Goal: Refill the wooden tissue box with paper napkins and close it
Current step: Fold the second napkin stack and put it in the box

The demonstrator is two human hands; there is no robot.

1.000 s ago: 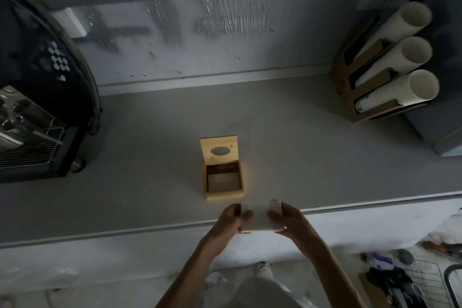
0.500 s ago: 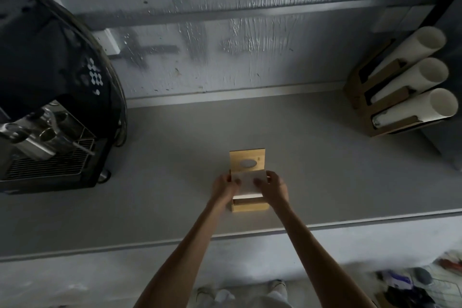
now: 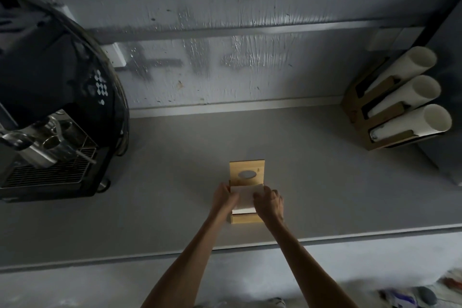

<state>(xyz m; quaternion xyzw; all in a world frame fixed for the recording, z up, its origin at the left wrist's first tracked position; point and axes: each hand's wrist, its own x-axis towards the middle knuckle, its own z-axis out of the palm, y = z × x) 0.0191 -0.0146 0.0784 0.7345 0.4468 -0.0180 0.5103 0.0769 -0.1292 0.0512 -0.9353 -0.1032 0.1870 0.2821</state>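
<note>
The small wooden tissue box [image 3: 246, 219] stands on the grey counter [image 3: 175, 182], its lid [image 3: 247, 173] with an oval hole tipped up and open behind it. A white stack of paper napkins [image 3: 245, 200] sits in the box's mouth, its top still above the rim. My left hand [image 3: 223, 198] grips the stack's left side and my right hand [image 3: 269, 204] grips its right side, fingers curled over the edges.
A black espresso machine [image 3: 52, 117] with a metal drip grate fills the left of the counter. A cardboard holder with three white cup stacks [image 3: 400, 105] leans at the right. The counter's front edge [image 3: 375, 231] runs just below the box.
Both hands carried the napkin stack from the counter's front edge forward onto the open box and lowered it partly in. The camera view shifted upward.
</note>
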